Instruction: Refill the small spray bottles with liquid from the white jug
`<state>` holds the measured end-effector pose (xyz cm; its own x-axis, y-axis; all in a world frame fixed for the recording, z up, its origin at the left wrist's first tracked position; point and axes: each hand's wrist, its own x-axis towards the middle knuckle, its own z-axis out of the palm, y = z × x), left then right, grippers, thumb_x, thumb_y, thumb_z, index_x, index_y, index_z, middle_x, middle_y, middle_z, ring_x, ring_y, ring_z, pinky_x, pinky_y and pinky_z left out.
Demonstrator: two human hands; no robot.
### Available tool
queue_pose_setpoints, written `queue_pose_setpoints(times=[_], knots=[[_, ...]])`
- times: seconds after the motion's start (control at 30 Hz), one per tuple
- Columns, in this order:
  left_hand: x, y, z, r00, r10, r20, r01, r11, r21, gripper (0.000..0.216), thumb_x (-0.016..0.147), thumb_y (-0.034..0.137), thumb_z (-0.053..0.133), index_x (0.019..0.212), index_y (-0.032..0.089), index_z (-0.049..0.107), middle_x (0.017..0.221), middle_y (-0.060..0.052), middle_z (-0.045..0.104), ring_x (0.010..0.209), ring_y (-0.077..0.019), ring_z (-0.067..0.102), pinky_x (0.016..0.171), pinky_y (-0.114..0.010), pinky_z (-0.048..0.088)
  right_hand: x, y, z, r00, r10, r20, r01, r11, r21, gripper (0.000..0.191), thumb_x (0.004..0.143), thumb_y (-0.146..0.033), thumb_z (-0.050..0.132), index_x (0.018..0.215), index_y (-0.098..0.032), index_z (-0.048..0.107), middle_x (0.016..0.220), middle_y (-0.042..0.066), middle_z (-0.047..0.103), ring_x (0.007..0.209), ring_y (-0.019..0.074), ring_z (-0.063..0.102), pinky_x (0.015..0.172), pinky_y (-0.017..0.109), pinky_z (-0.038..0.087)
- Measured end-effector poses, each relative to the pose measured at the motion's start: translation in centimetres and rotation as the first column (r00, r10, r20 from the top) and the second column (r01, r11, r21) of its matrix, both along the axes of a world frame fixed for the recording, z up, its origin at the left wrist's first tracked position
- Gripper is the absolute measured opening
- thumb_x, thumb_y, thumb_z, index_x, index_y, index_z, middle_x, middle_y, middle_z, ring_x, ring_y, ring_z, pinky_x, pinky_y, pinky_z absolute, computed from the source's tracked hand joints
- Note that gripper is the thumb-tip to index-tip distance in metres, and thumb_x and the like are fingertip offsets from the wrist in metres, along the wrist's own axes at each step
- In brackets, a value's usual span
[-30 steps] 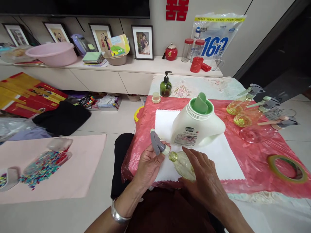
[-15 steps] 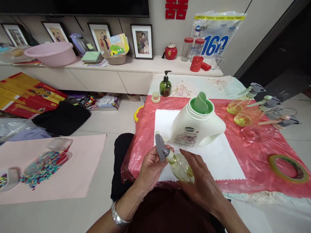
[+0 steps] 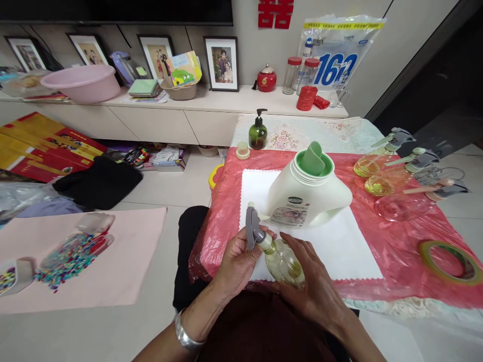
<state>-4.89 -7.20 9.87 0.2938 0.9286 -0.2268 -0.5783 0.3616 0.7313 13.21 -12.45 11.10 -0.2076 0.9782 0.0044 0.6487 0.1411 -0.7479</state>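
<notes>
My left hand [image 3: 241,256] is closed around the collar of a grey spray head [image 3: 255,229] on a clear yellowish spray bottle [image 3: 283,262]. The bottle lies tilted, its base toward my body. My right hand [image 3: 311,274] wraps the bottle's body from the right, thumb below and fingers above. Just beyond stands a large white detergent jug [image 3: 302,201], uncapped, with a green spout [image 3: 313,160] in its mouth. Both rest over a white scallop-edged sheet [image 3: 350,251].
Several spray bottles [image 3: 379,181] lie along the right of the red-covered table [image 3: 215,226], near a tape roll [image 3: 451,261]. A green pump bottle [image 3: 258,134] and a pale cap [image 3: 242,150] stand at the back. Colourful beads [image 3: 68,261] spread over a pink sheet [image 3: 132,261] at left.
The spray head has turned and tipped slightly right in my left hand, its trigger now more upright. My right hand keeps its hold on the bottle. The view has shifted slightly.
</notes>
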Motion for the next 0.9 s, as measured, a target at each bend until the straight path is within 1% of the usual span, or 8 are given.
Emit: queue_pose_setpoints(times=[0.1, 0.2, 0.4, 0.57, 0.63, 0.73, 0.8, 0.9], knots=[[0.1, -0.1, 0.0, 1.0, -0.009, 0.011, 0.009, 1.0, 0.02, 0.038, 0.071, 0.038, 0.089, 0.102, 0.022, 0.075, 0.099, -0.005, 0.075, 0.099, -0.0209, 0.066, 0.096, -0.036, 0.046, 0.0, 0.1, 0.0, 1.0, 0.018, -0.011, -0.018, 1.0, -0.004, 0.086, 0.084, -0.03, 0.075, 0.154, -0.038, 0.026, 0.143, 0.002, 0.044, 0.128, 0.0229, 0.042, 0.107, 0.042, 0.045], [0.0, -0.2, -0.1, 1.0, -0.03, 0.006, 0.03, 0.999, 0.028, 0.036, 0.072, 0.037, 0.088, 0.103, 0.022, 0.075, 0.099, -0.005, 0.075, 0.102, -0.0219, 0.066, 0.099, -0.038, 0.045, 0.0, 0.1, 0.0, 1.0, 0.018, -0.019, -0.018, 1.0, -0.002, 0.088, 0.083, -0.029, 0.077, 0.153, -0.04, 0.025, 0.143, 0.0, 0.044, 0.128, 0.0222, 0.042, 0.108, 0.041, 0.044], [-0.3, -0.5, 0.1, 0.999, -0.052, 0.005, 0.051, 0.998, 0.038, 0.033, 0.076, 0.036, 0.086, 0.105, 0.024, 0.075, 0.097, -0.003, 0.074, 0.104, -0.0205, 0.066, 0.1, -0.036, 0.044, -0.4, 0.1, 0.1, 1.0, 0.023, -0.011, -0.023, 0.999, 0.031, 0.087, 0.082, -0.028, 0.077, 0.153, -0.038, 0.027, 0.142, 0.002, 0.045, 0.127, 0.0232, 0.043, 0.107, 0.042, 0.045], [-0.1, -0.8, 0.7, 1.0, -0.005, -0.016, 0.006, 0.998, 0.067, 0.041, 0.073, 0.041, 0.087, 0.108, 0.024, 0.073, 0.105, -0.004, 0.071, 0.107, -0.0214, 0.062, 0.1, -0.036, 0.045, -1.0, 0.1, 0.3, 1.0, 0.001, -0.01, 0.0, 0.999, 0.039, 0.088, 0.081, -0.028, 0.075, 0.154, -0.034, 0.027, 0.141, 0.005, 0.045, 0.125, 0.0257, 0.044, 0.105, 0.045, 0.047], [0.0, -0.8, 0.8, 0.999, 0.037, -0.039, -0.034, 0.997, 0.068, 0.04, 0.071, 0.041, 0.089, 0.103, 0.023, 0.074, 0.103, -0.003, 0.07, 0.102, -0.0203, 0.063, 0.095, -0.034, 0.046, -1.4, 0.1, 0.2, 1.0, 0.0, -0.006, 0.0, 0.998, 0.065, 0.087, 0.081, -0.027, 0.072, 0.155, -0.033, 0.027, 0.142, 0.006, 0.045, 0.126, 0.0265, 0.044, 0.105, 0.046, 0.047], [-0.2, -0.7, 0.8, 0.994, 0.079, -0.075, -0.077, 0.997, 0.026, 0.036, 0.068, 0.038, 0.091, 0.097, 0.023, 0.075, 0.097, -0.002, 0.071, 0.093, -0.0178, 0.064, 0.089, -0.032, 0.047, -1.6, 0.0, -0.1, 1.0, 0.005, -0.01, -0.004, 0.996, 0.092, 0.082, 0.083, -0.027, 0.068, 0.154, -0.032, 0.028, 0.143, 0.007, 0.044, 0.128, 0.0274, 0.044, 0.104, 0.047, 0.047], [-0.4, -0.6, 0.8, 0.995, 0.066, -0.081, -0.067, 0.998, -0.008, 0.04, 0.065, 0.038, 0.093, 0.097, 0.022, 0.076, 0.093, -0.002, 0.072, 0.089, -0.0181, 0.065, 0.086, -0.033, 0.047, -1.7, -0.1, -0.3, 0.999, 0.002, -0.034, 0.0, 0.997, 0.079, 0.082, 0.082, -0.03, 0.069, 0.154, -0.029, 0.03, 0.142, 0.009, 0.046, 0.127, 0.0277, 0.046, 0.104, 0.047, 0.048], [-0.7, -0.4, 0.9, 0.996, 0.051, -0.07, -0.053, 0.998, -0.018, 0.046, 0.063, 0.038, 0.094, 0.101, 0.02, 0.076, 0.092, -0.004, 0.074, 0.09, -0.0206, 0.067, 0.089, -0.036, 0.048, -1.6, -0.2, -0.5, 0.994, -0.016, -0.108, 0.016, 1.0, -0.007, 0.084, 0.08, -0.034, 0.071, 0.154, -0.026, 0.033, 0.138, 0.01, 0.049, 0.124, 0.0265, 0.049, 0.104, 0.044, 0.049]])
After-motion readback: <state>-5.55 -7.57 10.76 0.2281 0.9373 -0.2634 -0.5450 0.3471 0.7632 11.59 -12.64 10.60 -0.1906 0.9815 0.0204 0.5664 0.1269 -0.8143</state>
